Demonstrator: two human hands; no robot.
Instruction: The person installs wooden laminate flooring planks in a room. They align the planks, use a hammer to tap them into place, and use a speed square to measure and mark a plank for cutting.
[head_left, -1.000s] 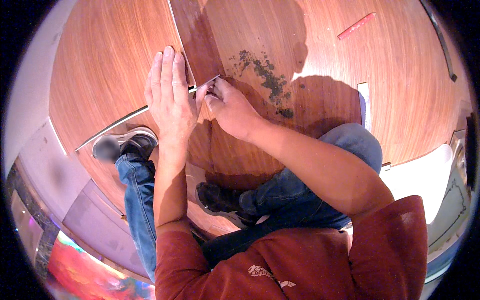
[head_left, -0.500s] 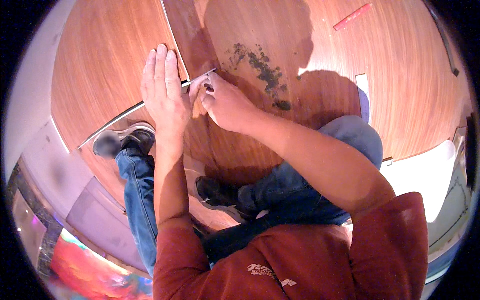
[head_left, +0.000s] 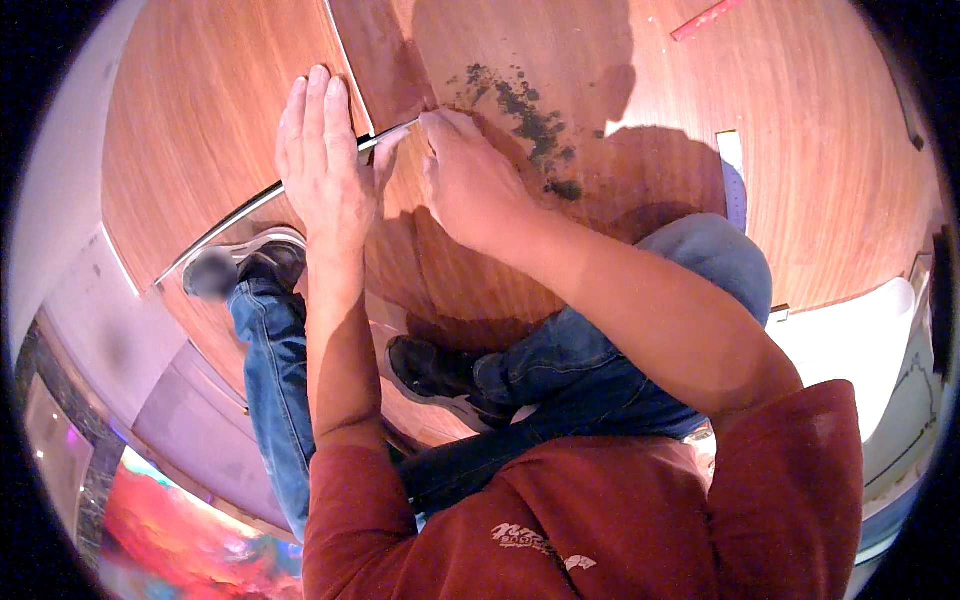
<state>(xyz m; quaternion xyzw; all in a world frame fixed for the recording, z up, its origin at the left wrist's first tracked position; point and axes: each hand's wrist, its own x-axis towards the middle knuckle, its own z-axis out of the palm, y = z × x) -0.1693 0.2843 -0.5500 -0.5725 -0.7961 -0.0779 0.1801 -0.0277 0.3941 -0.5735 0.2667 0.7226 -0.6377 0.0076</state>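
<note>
A thin, pale-and-dark edging strip (head_left: 230,222) runs along the near edge of a reddish-brown wood-grain panel (head_left: 210,110). My left hand (head_left: 325,175) lies flat on that panel across the edge, its fingers stretched away from me and its thumb reaching along the strip to the right. Beside it, my right hand (head_left: 465,180) is closed at the strip's right end, which projects past the panel's corner. The fingertips pinch the strip there, though the hand hides part of the grip.
Dark crumbly specks (head_left: 535,125) are scattered on the wood surface beyond my right hand. A red bar-shaped piece (head_left: 705,18) lies at the far right, and a whitish flat strip (head_left: 733,180) is near my right knee. My shoe (head_left: 270,255) is close to the panel edge.
My right hand has shifted slightly away from me and to the right at the strip's end, its fingers more closed over. The left hand stays flat on the panel.
</note>
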